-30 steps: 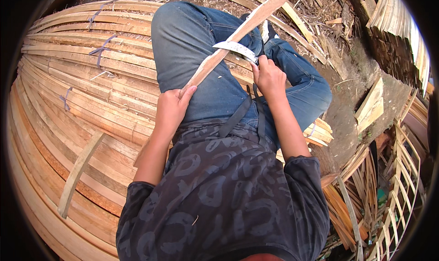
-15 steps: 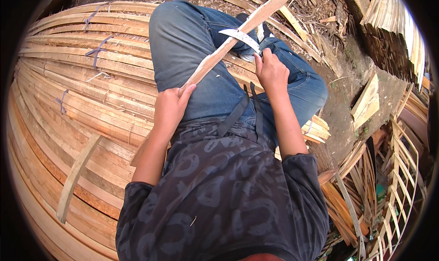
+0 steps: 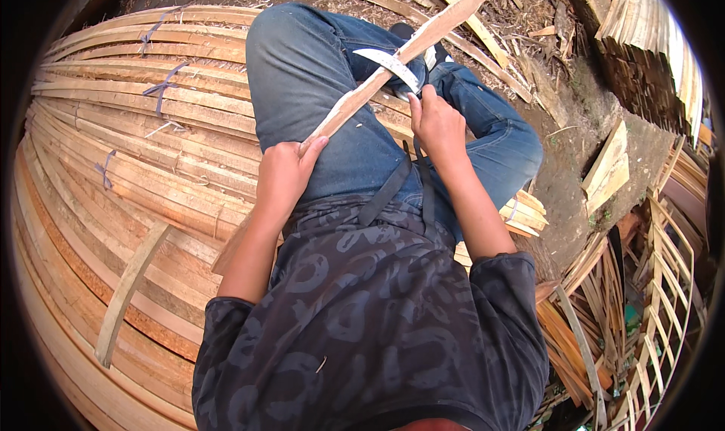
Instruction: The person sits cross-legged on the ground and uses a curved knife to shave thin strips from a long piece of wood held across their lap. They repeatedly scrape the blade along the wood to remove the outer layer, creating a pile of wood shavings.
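Observation:
My left hand [image 3: 285, 167] is closed round the near end of a long, rough wooden strip [image 3: 364, 93], above my left thigh. The strip slants up and away to the right, past my knees. In my right hand [image 3: 440, 129] is the handle of a knife with a curved, pale blade [image 3: 389, 63]. The handle is mostly hidden by my fingers. The blade lies across the strip about midway along, its tip pointing left. Below it are my crossed legs in blue jeans [image 3: 302, 76].
Bundles of long wooden strips [image 3: 136, 159], bound with purple ties [image 3: 161, 85], spread along my left. A short stick [image 3: 132, 291] lies across them. Offcuts [image 3: 608, 170] and loose slats [image 3: 578, 348] are on the right, with a stack of boards [image 3: 657, 46] at the far right.
My right hand and the knife have moved slightly toward me and left, the blade sliding nearer along the strip. My left hand keeps its hold, and the strip has shifted a little right.

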`<state>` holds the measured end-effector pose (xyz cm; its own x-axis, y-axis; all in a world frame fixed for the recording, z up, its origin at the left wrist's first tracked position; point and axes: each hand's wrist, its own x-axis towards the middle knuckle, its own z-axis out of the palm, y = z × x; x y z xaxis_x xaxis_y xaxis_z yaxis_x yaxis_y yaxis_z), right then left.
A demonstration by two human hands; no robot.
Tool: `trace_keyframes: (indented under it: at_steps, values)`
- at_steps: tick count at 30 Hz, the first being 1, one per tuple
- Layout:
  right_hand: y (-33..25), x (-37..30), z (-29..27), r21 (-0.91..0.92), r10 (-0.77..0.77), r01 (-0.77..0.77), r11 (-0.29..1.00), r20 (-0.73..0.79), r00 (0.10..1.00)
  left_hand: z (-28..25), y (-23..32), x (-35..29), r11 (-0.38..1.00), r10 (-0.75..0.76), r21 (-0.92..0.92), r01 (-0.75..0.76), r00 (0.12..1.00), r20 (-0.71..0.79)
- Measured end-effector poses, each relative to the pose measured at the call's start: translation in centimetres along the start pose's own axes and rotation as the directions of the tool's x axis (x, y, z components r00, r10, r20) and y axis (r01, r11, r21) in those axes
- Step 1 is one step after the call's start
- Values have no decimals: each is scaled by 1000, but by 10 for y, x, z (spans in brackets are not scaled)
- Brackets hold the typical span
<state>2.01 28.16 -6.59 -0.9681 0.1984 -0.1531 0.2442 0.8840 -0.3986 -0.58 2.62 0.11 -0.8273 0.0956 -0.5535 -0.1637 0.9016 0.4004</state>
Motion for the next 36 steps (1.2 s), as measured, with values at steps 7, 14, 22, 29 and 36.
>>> trace_keyframes:
  at_steps: [7, 14, 22, 29, 36]
  values:
    - [28, 8, 0, -39, -56, 52, 998, -111, 992, -2, 6, 0, 1000, 2, -17, -2, 1000, 4]
    - [11, -14, -5, -46, -153, 151, 988, -39, 988, 2, 3, -2, 1000, 9, -10, -9, 1000, -24]
    - [-5, -25, 7, -4, -34, 34, 999, -76, 997, 5, 5, -2, 999, 23, 31, -21, 997, -74]
    - [-7, -12, 4, -20, 34, -34, 999, 1, 999, 6, 15, 3, 998, 55, 19, -53, 995, -85]
    - [20, -6, 22, -29, -35, 32, 999, -121, 992, 6, 18, 6, 995, 91, 34, -89, 993, -69]
